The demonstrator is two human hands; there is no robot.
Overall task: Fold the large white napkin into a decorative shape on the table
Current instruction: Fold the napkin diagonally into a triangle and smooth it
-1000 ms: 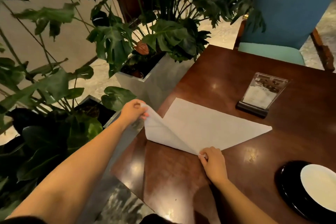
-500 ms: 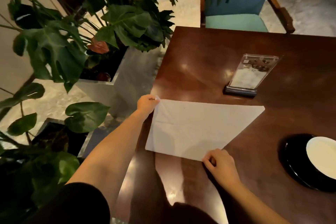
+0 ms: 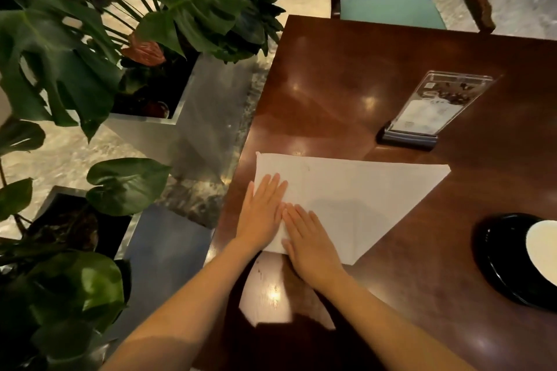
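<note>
White napkin (image 3: 355, 196) lies flat on the dark wooden tabletop (image 3: 346, 75), along its left edge, in the near half. It is folded: straight left side, long straight far edge, right end tapering to a point toward the tabletop's middle, near edge running diagonally back to the hands.

Left hand (image 3: 262, 214) lies palm down on the napkin's left part, fingers straight and together, pointing away from the person. Right hand (image 3: 310, 245) lies palm down just beside it, over the napkin's near edge, fingers straight and angled toward the left hand. Both are flat, gripping nothing. The right fingertips look to be touching the left hand's side, hard to say for sure.

Clear acrylic sign holder (image 3: 434, 108) stands beyond the napkin, apart from it. Black plate (image 3: 506, 262) sits at the right edge with a white dish (image 3: 542, 245) on it, cut off by the frame. Teal chair (image 3: 391, 9) at the far edge. White planter (image 3: 156, 132) with big green leaves stands on the floor left of the tabletop.
</note>
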